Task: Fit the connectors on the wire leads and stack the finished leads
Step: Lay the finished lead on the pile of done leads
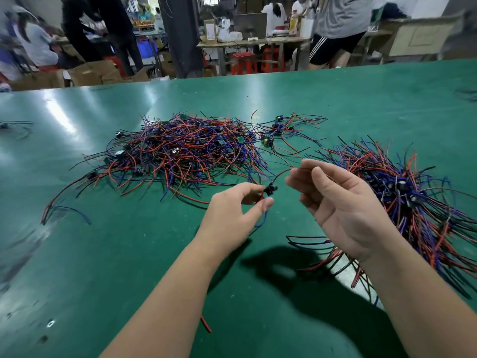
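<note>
Your left hand (232, 215) pinches the small black connector (270, 189) between thumb and forefinger, above the middle of the green worktop (103, 254). Your right hand (343, 210) curls its fingers round the connector's thin red lead (280, 174), but the contact itself is hidden. A tangled heap (185, 151) lies behind, and a fanned stack (413, 197) runs off the right edge.

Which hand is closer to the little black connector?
Left. The left hand pinches right at the connector; the right hand holds its red wire, off to the right.

Glossy green table mat (108, 254) streaked with glare, plastic-sheathed red, blue and black wire leads (180, 148) heaped, small black plastic connector (270, 189)
</note>
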A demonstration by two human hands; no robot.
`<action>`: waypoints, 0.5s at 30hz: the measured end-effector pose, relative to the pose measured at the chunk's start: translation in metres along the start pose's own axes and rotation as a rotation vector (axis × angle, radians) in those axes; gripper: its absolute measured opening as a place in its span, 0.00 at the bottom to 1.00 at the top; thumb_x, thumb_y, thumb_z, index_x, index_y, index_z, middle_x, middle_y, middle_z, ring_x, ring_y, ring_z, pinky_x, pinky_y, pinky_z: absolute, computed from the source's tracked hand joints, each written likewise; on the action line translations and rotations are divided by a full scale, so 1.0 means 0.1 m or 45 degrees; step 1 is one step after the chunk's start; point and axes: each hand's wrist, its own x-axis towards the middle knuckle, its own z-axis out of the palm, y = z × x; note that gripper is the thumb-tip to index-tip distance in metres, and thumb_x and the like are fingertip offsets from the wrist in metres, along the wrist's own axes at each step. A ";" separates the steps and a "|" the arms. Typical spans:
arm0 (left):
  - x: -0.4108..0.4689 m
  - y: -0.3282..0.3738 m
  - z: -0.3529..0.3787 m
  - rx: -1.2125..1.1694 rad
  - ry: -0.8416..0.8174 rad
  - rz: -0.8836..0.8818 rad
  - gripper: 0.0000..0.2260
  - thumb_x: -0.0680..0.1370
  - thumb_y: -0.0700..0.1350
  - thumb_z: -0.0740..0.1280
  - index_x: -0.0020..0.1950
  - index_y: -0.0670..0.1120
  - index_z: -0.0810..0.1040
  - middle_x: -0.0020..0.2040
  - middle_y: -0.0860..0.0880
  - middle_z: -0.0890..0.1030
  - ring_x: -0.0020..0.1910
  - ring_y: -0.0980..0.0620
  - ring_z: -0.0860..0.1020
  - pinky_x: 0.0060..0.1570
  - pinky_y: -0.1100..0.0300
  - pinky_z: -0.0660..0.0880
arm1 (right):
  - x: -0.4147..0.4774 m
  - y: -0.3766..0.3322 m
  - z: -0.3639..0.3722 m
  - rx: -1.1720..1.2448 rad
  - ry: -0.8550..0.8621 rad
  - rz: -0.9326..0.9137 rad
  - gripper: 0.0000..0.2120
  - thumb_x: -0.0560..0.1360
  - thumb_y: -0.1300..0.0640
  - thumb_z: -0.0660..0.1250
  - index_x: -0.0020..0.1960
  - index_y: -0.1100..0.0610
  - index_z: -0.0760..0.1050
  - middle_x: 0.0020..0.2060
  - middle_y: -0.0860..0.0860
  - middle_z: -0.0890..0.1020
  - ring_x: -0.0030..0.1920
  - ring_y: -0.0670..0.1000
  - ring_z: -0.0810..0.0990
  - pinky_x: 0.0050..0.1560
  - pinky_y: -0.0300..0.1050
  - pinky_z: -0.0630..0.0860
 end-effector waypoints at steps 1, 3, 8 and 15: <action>0.00 0.01 0.00 -0.032 0.015 0.017 0.06 0.75 0.47 0.71 0.50 0.48 0.83 0.41 0.56 0.83 0.41 0.61 0.80 0.48 0.68 0.74 | 0.00 -0.01 0.00 0.041 -0.005 0.003 0.11 0.70 0.58 0.63 0.43 0.52 0.84 0.42 0.50 0.86 0.46 0.49 0.85 0.40 0.34 0.76; 0.00 0.05 0.00 -0.154 0.040 0.031 0.03 0.76 0.42 0.70 0.44 0.49 0.83 0.37 0.55 0.84 0.37 0.59 0.81 0.43 0.67 0.76 | 0.01 -0.04 0.00 0.139 0.007 0.003 0.11 0.70 0.58 0.63 0.43 0.52 0.85 0.42 0.50 0.86 0.46 0.48 0.85 0.40 0.33 0.76; -0.01 0.21 0.00 -0.853 -0.035 -0.221 0.06 0.76 0.37 0.68 0.40 0.45 0.82 0.32 0.49 0.83 0.32 0.56 0.81 0.33 0.65 0.77 | 0.06 -0.07 -0.05 0.177 0.210 0.055 0.11 0.67 0.58 0.67 0.50 0.55 0.79 0.39 0.51 0.85 0.41 0.47 0.84 0.34 0.33 0.75; -0.04 0.32 0.01 -1.031 -0.098 -0.343 0.06 0.77 0.40 0.67 0.42 0.44 0.82 0.35 0.48 0.84 0.26 0.55 0.78 0.30 0.64 0.77 | 0.00 0.10 -0.03 -0.343 0.076 0.386 0.08 0.67 0.56 0.71 0.42 0.59 0.82 0.38 0.54 0.83 0.30 0.45 0.76 0.32 0.35 0.68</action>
